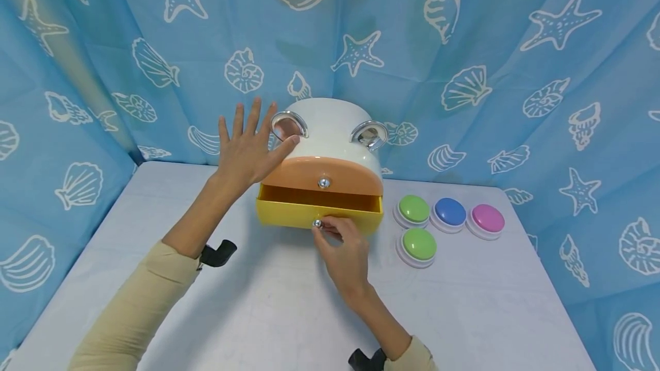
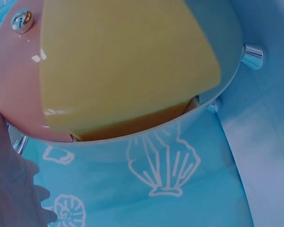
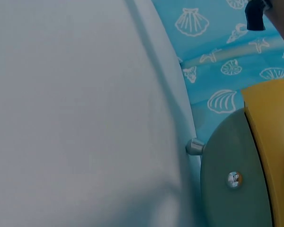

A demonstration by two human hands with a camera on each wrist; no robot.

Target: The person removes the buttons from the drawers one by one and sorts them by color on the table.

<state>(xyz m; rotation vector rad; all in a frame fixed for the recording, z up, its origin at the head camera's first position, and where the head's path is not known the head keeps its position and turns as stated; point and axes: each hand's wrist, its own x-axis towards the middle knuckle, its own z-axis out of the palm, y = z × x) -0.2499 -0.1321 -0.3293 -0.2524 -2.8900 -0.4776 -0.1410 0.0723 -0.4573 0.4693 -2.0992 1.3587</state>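
Observation:
A small rounded white drawer cabinet point(image 1: 332, 125), with two chrome-rimmed eyes point(image 1: 370, 134) on top, stands at the back of the table. Its yellow drawer point(image 1: 289, 214) is pulled out, and the part of its inside that shows is bare. My right hand point(image 1: 344, 253) pinches the silver knob point(image 1: 317, 223) of that drawer between thumb and fingers. With fingers spread, my left hand point(image 1: 246, 150) lies against the cabinet's upper left side, thumb by the left eye. Above, the orange drawer point(image 1: 291, 175) is closed; below, the right wrist view shows a closed green drawer point(image 3: 222, 165).
Several round push buttons stand right of the cabinet: two green ones point(image 1: 415, 208), a blue one point(image 1: 450, 211) and a pink one point(image 1: 488, 218). A blue curtain point(image 1: 392, 44) with shell prints hangs behind and beside the white table point(image 1: 258, 314). Chrome feet point(image 3: 195, 147) support the cabinet.

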